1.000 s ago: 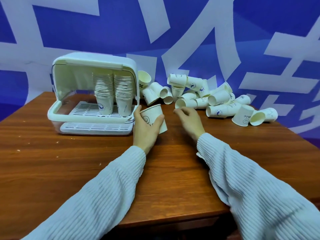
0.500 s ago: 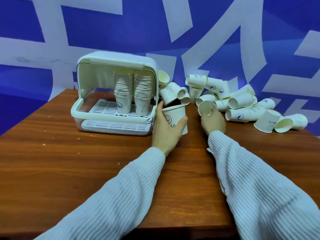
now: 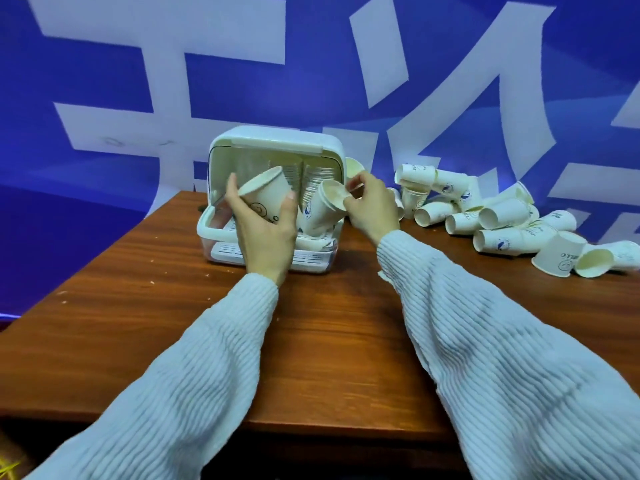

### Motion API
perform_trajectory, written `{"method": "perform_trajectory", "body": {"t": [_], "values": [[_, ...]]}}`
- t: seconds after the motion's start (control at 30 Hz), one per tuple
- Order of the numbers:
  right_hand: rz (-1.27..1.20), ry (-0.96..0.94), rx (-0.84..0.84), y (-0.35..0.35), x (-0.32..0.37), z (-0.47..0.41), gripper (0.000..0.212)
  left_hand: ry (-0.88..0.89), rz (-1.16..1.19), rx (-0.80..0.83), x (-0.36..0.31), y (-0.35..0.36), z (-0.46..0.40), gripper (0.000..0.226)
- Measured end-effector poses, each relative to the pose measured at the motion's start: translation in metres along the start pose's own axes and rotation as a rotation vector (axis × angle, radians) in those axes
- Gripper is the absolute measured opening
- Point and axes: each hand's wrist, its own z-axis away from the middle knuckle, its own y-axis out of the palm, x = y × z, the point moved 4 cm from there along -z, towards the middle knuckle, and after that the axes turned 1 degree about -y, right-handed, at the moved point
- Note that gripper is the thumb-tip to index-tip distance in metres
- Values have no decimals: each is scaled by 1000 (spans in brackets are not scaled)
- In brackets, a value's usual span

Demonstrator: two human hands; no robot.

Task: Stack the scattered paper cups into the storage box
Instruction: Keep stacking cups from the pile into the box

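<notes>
My left hand [image 3: 265, 233] grips a white paper cup [image 3: 265, 192], lifted and tilted in front of the open white storage box [image 3: 277, 147]. My right hand [image 3: 372, 209] holds a second paper cup [image 3: 323, 209] by its rim, mouth facing me, just right of the first and above the box's front edge. Inside the box stand two tall stacks of cups [image 3: 311, 174], partly hidden by my hands. A pile of scattered cups [image 3: 485, 213] lies on the table to the right of the box.
The brown wooden table [image 3: 138, 306] carries everything; its front edge runs below my sleeves. A blue wall with large white shapes stands close behind the box. The scattered cups reach the right edge of the frame.
Both hands have risen off the table toward the box opening. My right hand took a cup from the pile and carried it left. The left hand's cup moved up in front of the box.
</notes>
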Motion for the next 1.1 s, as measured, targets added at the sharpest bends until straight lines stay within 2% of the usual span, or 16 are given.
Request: {"method": "perform_trajectory", "body": {"t": [0.07, 0.2, 0.67, 0.9, 0.97, 1.1], "values": [[130, -15, 80, 20, 5, -1, 22, -4, -54, 13, 2, -12, -4, 88], [229, -6, 151, 47, 9, 0, 26, -22, -122, 66, 9, -22, -9, 87], [258, -113, 305, 62, 27, 0, 31, 10, -242, 164, 20, -21, -40, 87], [117, -146, 175, 41, 22, 3, 26, 113, -397, 171, 1, -3, -72, 87], [98, -144, 166, 37, 16, 5, 24, 114, -467, 242, 2, 8, -78, 88], [87, -130, 180, 32, 3, 10, 25, 109, -727, 510, 24, 30, -75, 90]]}}
